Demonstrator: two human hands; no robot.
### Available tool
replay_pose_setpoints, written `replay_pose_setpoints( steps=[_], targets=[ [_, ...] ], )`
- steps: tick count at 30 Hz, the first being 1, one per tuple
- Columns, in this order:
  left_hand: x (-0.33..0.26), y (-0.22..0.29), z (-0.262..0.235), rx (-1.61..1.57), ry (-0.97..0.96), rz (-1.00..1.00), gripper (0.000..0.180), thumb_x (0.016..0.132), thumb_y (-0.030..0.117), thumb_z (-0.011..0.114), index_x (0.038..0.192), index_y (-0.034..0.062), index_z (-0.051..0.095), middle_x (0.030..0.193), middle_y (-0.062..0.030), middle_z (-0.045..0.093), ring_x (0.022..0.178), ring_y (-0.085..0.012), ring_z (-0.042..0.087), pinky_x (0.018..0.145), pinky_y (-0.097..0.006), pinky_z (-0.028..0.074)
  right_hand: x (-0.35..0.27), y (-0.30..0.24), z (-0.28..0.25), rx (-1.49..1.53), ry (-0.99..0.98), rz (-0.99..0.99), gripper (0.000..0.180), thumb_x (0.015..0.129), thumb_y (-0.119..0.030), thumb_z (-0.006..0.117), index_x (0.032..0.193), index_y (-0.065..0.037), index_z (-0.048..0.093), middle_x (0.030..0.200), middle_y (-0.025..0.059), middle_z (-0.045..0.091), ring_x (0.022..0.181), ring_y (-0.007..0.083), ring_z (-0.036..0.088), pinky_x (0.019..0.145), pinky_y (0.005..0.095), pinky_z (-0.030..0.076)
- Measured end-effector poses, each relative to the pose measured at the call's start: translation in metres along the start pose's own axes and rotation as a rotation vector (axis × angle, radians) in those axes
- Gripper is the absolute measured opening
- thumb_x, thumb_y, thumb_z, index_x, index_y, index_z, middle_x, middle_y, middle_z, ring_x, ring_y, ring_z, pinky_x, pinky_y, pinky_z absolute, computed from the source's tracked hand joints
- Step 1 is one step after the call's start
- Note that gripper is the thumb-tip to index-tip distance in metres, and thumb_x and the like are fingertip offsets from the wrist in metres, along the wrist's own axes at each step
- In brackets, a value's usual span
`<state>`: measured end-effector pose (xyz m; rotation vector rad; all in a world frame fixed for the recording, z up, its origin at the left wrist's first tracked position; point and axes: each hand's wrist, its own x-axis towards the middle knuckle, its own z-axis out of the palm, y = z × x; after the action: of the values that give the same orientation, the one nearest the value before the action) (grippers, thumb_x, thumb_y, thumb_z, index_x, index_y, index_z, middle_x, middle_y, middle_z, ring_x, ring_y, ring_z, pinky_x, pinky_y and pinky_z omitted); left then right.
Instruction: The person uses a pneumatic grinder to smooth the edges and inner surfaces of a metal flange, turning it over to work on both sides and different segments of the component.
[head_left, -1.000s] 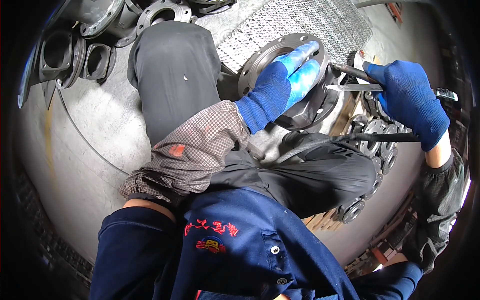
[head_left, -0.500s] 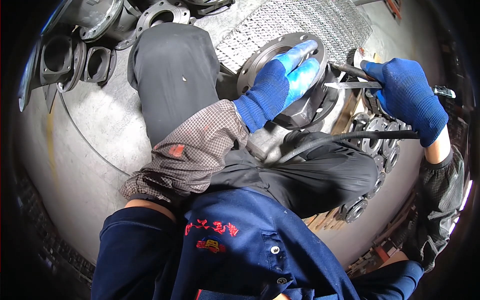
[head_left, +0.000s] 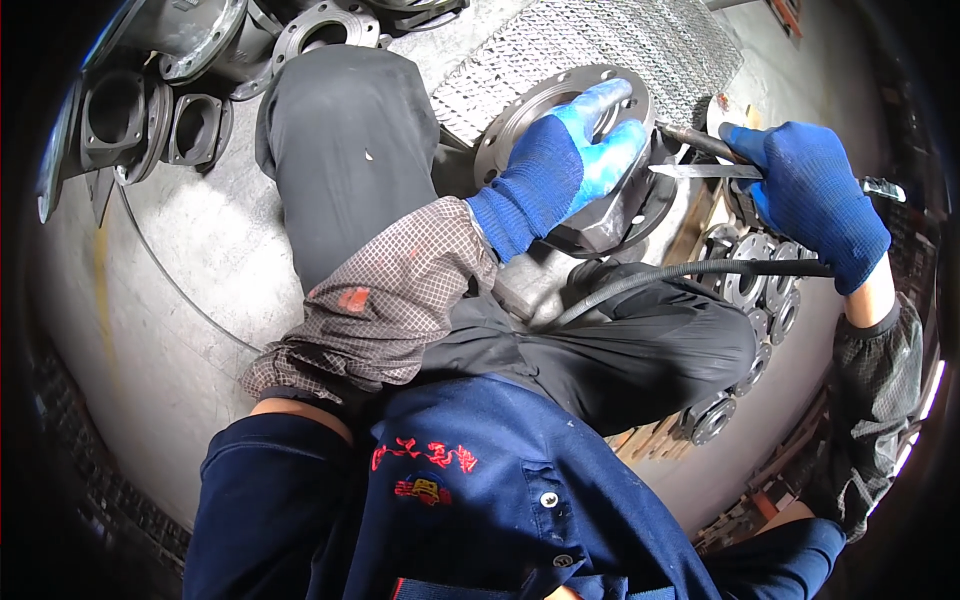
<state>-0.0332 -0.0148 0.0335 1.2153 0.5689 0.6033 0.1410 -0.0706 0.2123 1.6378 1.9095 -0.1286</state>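
Observation:
A dark cast-metal pipe fitting with a round flange (head_left: 497,140) stands tilted in front of me, its flange drilled with bolt holes. My left hand (head_left: 565,150), in a blue glove, lies over the flange, with its fingers and thumb gripping it around the bore. At the right, my gloved right hand (head_left: 815,190) is closed around a flat, blade-like metal tool (head_left: 700,171) pointing at the casting. A dark rod-shaped tool (head_left: 700,140) also runs from this hand to the casting's right side. How the fingers hold the two is hidden.
A textured metal mat (head_left: 600,50) lies beyond the casting. Several flanged castings (head_left: 112,112) stand at the far left. Small flanges (head_left: 748,275) are stacked on wood at the right. A ribbed hose (head_left: 680,272) crosses above my right leg; a thin cable (head_left: 175,285) lies on the floor.
My left thumb and fingers have shifted slightly on the flange. My right hand has dropped a little, while the tool tips stay by the casting.

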Motion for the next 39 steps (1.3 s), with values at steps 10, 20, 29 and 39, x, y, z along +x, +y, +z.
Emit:
replay_pose_setpoints(
  steps=[10,20,29,39],
  targets=[
    [-0.001,0.003,0.001,-0.005,-0.017,0.097,0.050,0.087,0.020,0.062,0.128,-0.0043,0.047,0.116,-0.0215,0.060,0.105,-0.0243,0.061,0.089,-0.030,0.049,-0.016,0.002,0.000,0.048,0.068,0.007,0.015,0.078,-0.013,0.065,0.093,-0.012,0.064,0.064,0.0090,0.062,0.059,0.0260,0.062,0.056,0.0353,0.050],
    [0.003,0.000,-0.010,0.045,0.046,0.060,0.045,0.090,0.018,0.059,0.127,-0.0045,0.048,0.111,-0.0167,0.062,0.098,-0.0176,0.062,0.086,-0.026,0.048,-0.048,-0.007,0.029,1.206,0.229,0.658,0.033,0.088,-0.015,0.059,0.118,-0.001,0.060,0.063,-0.0009,0.055,0.051,0.0040,0.049,0.046,0.0187,0.037],
    [0.005,0.001,-0.026,0.027,0.090,0.157,0.044,0.092,0.015,0.056,0.130,-0.0046,0.047,0.117,-0.0125,0.059,0.100,-0.0155,0.058,0.087,-0.023,0.046,-0.010,-0.086,0.142,2.029,0.607,0.742,0.036,0.092,-0.025,0.049,0.115,0.000,0.060,0.089,0.0094,0.065,0.068,0.0106,0.060,0.054,0.0196,0.046],
    [0.006,0.017,-0.026,0.628,-0.001,0.426,0.040,0.094,0.020,0.049,0.126,-0.0036,0.052,0.122,-0.0149,0.058,0.104,-0.0175,0.058,0.091,-0.028,0.045,0.057,-0.169,0.188,2.375,0.877,1.015,0.025,0.092,-0.019,0.050,0.093,0.003,0.062,0.083,0.0049,0.061,0.073,0.0101,0.050,0.064,0.0286,0.044]
  ],
)
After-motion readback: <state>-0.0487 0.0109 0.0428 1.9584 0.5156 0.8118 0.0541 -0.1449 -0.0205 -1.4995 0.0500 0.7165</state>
